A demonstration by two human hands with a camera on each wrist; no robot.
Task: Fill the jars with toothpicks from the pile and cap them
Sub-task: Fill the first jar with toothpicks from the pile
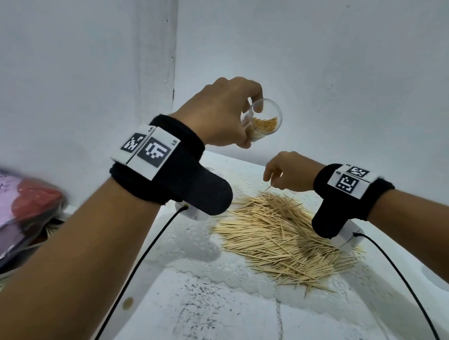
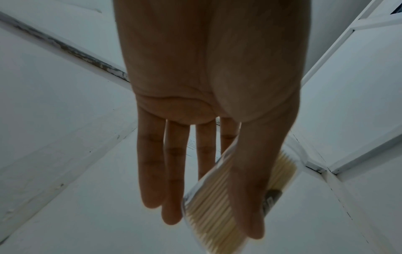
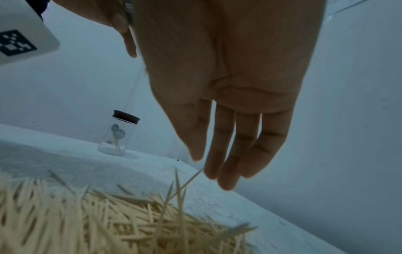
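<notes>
left hand (image 1: 220, 111) grips jar (image 1: 262, 121) | right hand (image 1: 287, 172) pinches toothpick (image 1: 267, 189) over pile (image 1: 284, 235)

Wearables check, I'm seeing matching kit on both wrists.
I'm looking at a black fabric wristband (image 1: 172, 165) on the left forearm and another black wristband (image 1: 350, 194) on the right. Each is carrying white tags (image 1: 145, 148) printed with black square marker codes, a black strap flap hanging below, a white camera module (image 1: 347, 236) underneath, and a thin black cable (image 1: 138, 263) trailing toward me.

Pink floral cloth (image 1: 4, 187) beside white wall (image 1: 69, 62)
</notes>
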